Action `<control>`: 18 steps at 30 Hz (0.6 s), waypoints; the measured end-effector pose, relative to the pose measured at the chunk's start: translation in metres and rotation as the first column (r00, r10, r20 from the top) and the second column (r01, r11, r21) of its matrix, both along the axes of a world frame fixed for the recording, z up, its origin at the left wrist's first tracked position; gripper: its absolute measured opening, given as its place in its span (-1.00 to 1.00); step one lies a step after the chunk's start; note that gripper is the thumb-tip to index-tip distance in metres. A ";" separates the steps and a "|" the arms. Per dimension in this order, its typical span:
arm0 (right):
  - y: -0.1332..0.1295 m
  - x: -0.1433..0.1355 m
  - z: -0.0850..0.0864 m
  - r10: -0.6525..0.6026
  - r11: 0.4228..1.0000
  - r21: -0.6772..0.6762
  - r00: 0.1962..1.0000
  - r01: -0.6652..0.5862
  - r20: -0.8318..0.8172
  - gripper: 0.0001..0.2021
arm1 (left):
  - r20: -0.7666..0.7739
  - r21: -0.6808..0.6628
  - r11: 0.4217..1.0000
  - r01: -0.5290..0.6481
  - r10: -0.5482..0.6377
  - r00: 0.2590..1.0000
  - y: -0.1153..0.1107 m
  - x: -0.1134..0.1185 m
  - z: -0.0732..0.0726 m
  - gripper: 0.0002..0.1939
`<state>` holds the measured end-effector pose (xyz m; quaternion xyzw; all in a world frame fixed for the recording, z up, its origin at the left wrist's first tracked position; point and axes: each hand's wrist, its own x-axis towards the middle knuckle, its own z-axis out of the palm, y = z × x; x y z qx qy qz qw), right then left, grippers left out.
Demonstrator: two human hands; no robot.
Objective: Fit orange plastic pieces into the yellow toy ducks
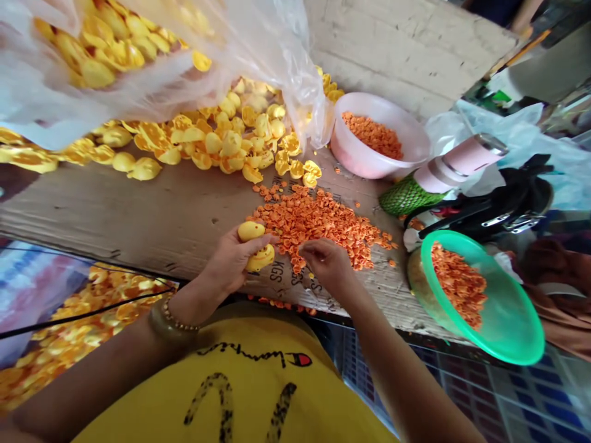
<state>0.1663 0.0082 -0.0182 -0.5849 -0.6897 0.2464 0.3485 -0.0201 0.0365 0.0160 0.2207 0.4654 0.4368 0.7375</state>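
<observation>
My left hand [231, 261], a beaded bracelet at its wrist, is closed around a yellow hollow piece [252, 231] with two rounded lobes and small dark dots. A small orange bit sticks out by its thumb tip. My right hand [325, 258] hovers at the near side of a heap of small orange pieces [318, 215], its fingers curled and pinched together. Whatever the pinch holds, if anything, is hidden. The heap lies spread over the printed cardboard [138, 212] covering the table. Behind it lie many yellow shell pieces [231, 141] of the same look.
A clear plastic bag [258, 37] of yellow shells is at back left. Orange pieces fill part of a pink bowl [369, 166] and a green bowl [503, 307]. A pink tumbler [466, 160] and black bag [512, 203] stand right. More yellow shells [78, 326] lie lower left.
</observation>
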 end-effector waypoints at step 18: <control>-0.040 -0.036 0.020 -0.239 0.957 -0.290 0.646 0.029 -0.725 -0.86 | 0.173 -0.360 0.919 0.161 -0.104 0.979 -0.028 0.003 0.000 -0.89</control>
